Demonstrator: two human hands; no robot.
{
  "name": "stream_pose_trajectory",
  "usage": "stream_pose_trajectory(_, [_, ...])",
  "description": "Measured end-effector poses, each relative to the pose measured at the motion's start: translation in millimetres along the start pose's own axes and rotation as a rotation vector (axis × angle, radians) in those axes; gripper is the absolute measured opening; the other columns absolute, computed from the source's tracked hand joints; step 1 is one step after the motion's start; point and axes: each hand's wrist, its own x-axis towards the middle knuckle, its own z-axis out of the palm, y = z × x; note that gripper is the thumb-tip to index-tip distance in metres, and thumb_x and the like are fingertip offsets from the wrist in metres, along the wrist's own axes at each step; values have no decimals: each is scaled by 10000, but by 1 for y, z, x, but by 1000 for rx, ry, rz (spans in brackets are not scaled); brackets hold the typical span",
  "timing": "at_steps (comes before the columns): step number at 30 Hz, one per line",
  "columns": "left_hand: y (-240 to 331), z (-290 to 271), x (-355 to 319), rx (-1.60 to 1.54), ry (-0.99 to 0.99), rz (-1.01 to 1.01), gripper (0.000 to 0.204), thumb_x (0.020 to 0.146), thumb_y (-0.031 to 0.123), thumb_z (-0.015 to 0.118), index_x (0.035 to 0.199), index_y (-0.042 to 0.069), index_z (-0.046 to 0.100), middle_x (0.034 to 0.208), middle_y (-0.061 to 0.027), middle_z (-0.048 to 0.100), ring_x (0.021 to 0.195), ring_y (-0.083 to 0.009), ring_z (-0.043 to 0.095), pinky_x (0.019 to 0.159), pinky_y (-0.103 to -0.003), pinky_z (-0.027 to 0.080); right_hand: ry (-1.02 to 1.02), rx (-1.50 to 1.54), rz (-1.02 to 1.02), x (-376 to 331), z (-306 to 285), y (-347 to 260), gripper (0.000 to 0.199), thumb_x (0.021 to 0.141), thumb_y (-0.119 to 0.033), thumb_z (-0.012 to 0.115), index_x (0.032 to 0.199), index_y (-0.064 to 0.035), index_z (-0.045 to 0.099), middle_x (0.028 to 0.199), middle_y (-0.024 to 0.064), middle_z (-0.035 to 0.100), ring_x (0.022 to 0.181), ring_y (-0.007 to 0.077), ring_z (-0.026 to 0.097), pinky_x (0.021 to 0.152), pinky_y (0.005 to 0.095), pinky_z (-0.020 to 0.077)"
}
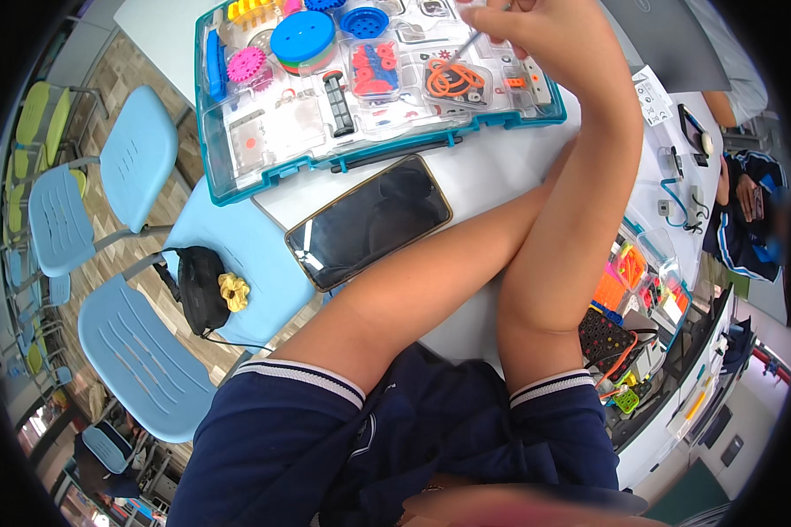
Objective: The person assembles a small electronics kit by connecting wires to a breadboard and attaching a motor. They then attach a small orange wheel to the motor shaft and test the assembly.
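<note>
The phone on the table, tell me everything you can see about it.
The phone is a flat slab with a dark, glossy, switched-off screen and a thin gold-brown rim. It lies face up and slanted on the white table, just below the teal parts case, its lower corner near the table's edge. Ceiling reflections show on the glass. Neither hand touches it; a forearm passes close beside it.
</note>
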Motion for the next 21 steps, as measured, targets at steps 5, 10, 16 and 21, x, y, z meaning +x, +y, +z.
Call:
stream_pose_trajectory(5, [0,-1,-2,-10,-2,-7,651,811,254,818,1359,80,512,1327,-166,519,1241,-354,475,1086,-443,362,26,5,-91,8,13,-1,68,776,29,675,834,35,641,553,27,541,531,97,508,502,276,403])
stream_pose_trajectory(10, [1,2,-2,-28,-5,-11,656,811,252,819,1363,80,509,1331,-168,516,1245,-355,472,1089,-443,359,-197,-143,9,4,5,-10,76,770,20,677,839,21,646,553,33,528,528,101,482,506,291,396])
stream_pose_trajectory(16, [-1,4,-1,-47,-8,-17,661,811,249,819,1367,80,505,1336,-170,512,1250,-356,467,1094,-442,355,40,-104,-8,5,8,-9,98,733,31,665,828,15,644,539,32,511,508,104,454,500,296,383])
stream_pose_trajectory(21, [-2,5,2,-62,-14,-22,665,810,247,819,1370,80,502,1340,-171,508,1254,-357,463,1097,-442,352,-64,-179,-5,1,3,-2,76,738,34,652,807,9,634,527,23,511,481,102,446,476,276,390])
